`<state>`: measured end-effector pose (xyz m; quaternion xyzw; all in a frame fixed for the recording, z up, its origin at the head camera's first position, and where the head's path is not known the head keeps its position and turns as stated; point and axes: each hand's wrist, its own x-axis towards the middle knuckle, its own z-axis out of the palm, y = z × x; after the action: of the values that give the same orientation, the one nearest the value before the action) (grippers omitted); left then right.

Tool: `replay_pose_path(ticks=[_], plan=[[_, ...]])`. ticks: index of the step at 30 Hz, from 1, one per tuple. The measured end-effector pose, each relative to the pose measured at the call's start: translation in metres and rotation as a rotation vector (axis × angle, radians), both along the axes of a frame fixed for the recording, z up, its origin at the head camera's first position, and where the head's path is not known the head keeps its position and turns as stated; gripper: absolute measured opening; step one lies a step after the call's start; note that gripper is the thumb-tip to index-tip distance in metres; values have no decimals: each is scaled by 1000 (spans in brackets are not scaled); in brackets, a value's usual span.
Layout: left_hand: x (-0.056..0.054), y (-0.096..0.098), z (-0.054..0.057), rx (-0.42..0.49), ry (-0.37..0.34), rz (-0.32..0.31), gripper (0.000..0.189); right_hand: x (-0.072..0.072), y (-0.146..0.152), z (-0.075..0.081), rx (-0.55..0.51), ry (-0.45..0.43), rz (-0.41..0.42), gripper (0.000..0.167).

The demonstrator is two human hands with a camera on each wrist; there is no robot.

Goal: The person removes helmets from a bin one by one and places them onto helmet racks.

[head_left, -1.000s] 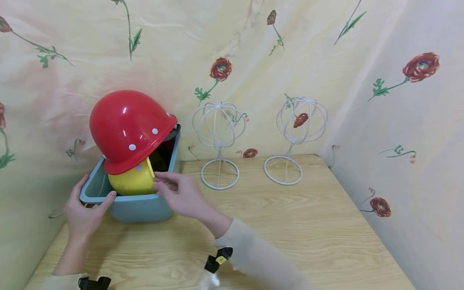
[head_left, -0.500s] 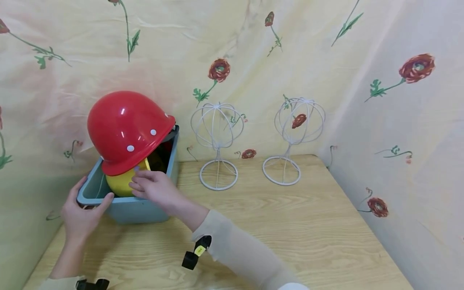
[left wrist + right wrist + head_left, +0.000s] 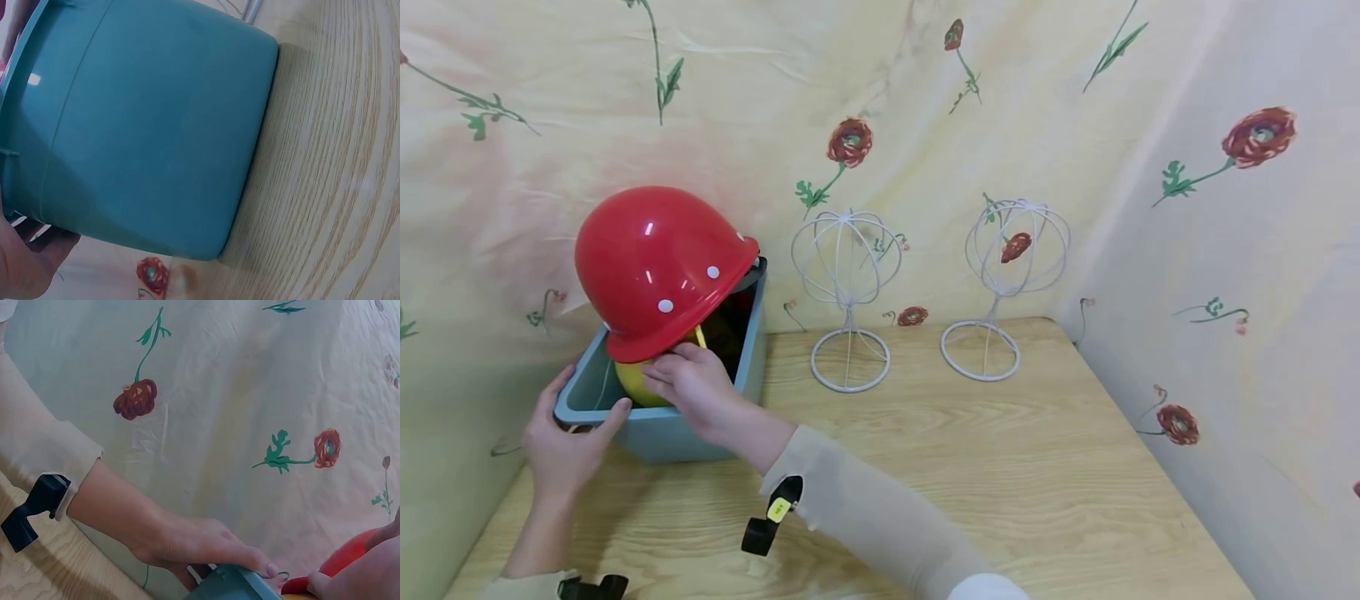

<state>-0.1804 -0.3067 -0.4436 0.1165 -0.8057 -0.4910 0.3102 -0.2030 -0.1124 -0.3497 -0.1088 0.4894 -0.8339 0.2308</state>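
A red helmet (image 3: pixel 651 262) with white dots leans tilted over a yellow helmet (image 3: pixel 632 383) inside a blue-green plastic bin (image 3: pixel 677 437). My left hand (image 3: pixel 567 433) grips the bin's near left corner by the rim, thumb on the front edge. In the left wrist view its fingers (image 3: pixel 59 247) curl under the bin's (image 3: pixel 144 131) lip. My right hand (image 3: pixel 696 387) reaches over the bin's front, its bent fingers at the red helmet's lower brim and in front of the yellow one. In the right wrist view the hand (image 3: pixel 362 572) overlaps the red helmet (image 3: pixel 350 553); I cannot tell whether it pinches the brim.
Two white wire stands (image 3: pixel 848 304) with globe-shaped tops stand to the right of the bin, the farther stand (image 3: pixel 981 352) near the table's back right corner. A flowered cloth (image 3: pixel 925 167) hangs close behind the wooden table (image 3: pixel 1045 483). Dark items lie deeper in the bin.
My right hand has moved left, from the yellow helmet's right edge to the red helmet's lower brim. My left hand keeps its grip on the bin. The helmets stay in place.
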Motion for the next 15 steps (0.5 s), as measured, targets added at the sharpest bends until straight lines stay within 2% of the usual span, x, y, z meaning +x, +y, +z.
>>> replay_pose_path(ticks=[4,8,12,15], plan=[[-1,-1,-1,4,-11,2,78,-3,-8,0,-32,-21,-53,32],[0,-1,-2,6,-12,2,78,-4,-18,-2,7,-42,-101,29],[0,0,-2,-16,-10,0,78,-6,-29,-4,91,-27,-147,24],[1,1,-2,-24,0,3,77,-6,-36,-5,210,-11,-217,10]])
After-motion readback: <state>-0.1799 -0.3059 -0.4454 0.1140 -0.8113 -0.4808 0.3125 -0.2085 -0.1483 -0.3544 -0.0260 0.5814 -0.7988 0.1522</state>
